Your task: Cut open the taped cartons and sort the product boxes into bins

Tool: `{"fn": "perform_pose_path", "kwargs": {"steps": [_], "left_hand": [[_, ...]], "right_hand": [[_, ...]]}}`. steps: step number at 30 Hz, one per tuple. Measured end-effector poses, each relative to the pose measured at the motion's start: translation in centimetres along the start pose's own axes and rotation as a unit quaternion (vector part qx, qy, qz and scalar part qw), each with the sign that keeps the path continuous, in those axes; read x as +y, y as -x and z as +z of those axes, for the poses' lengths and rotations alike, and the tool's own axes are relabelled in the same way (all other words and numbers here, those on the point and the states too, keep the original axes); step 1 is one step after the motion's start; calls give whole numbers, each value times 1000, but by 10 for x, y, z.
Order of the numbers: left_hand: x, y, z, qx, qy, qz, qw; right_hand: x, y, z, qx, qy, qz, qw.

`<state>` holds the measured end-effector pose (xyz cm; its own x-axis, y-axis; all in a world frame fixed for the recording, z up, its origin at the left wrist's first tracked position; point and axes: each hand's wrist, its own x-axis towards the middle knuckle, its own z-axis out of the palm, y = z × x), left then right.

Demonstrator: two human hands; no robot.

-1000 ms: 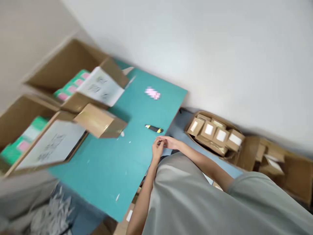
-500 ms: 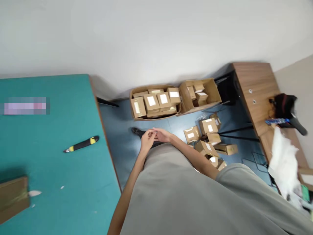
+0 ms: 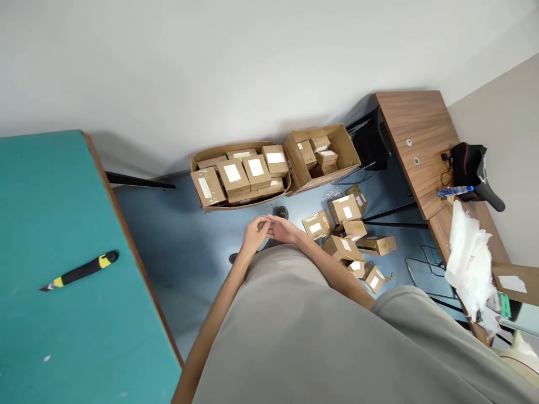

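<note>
In front of my waist, my left hand [image 3: 254, 235] and my right hand [image 3: 283, 229] meet at the fingertips. The left fingers are bent into a pinch, and the right fingers lie pressed together and curved toward them. Anything between them is too small to make out. Beyond the hands, a large open carton [image 3: 197, 163] on the floor holds several small labelled cardboard boxes [image 3: 231, 175]. A second open carton [image 3: 351, 147] with a few boxes inside stands to its right. On the green table at left lies a black and yellow utility knife [image 3: 82, 272].
The green table [image 3: 84, 336] borders the left side. Several loose boxes [image 3: 344, 209] lie on the blue floor at right. Beyond them is a wooden desk [image 3: 421, 118] with a black bag [image 3: 467, 163], a blue bottle [image 3: 455, 191] and white plastic bags [image 3: 469, 258]. A black chair [image 3: 370, 143] stands beside it.
My view has shifted so the table and knife sit farther left, and the cartons too. A foot now shows just beyond my hands. The hands stay together at my waist.
</note>
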<state>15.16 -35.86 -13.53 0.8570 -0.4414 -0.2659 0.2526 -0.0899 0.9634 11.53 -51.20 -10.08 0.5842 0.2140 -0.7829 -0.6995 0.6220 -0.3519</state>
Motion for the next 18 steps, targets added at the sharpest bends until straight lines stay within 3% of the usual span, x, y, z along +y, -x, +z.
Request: {"fn": "perform_pose_path", "kwargs": {"steps": [4, 12, 15, 18], "left_hand": [[5, -45, 45, -19, -20, -6, 1000], [19, -141, 172, -54, -105, -24, 993], [22, -161, 202, -90, -157, -31, 983], [26, -175, 218, -131, -193, -55, 971]], "right_hand": [[-41, -4, -44, 12, -9, -12, 1000], [-159, -5, -147, 2, -28, -34, 999], [-180, -5, -176, 8, -50, -28, 998], [-187, -6, -193, 35, -84, -22, 996]]}}
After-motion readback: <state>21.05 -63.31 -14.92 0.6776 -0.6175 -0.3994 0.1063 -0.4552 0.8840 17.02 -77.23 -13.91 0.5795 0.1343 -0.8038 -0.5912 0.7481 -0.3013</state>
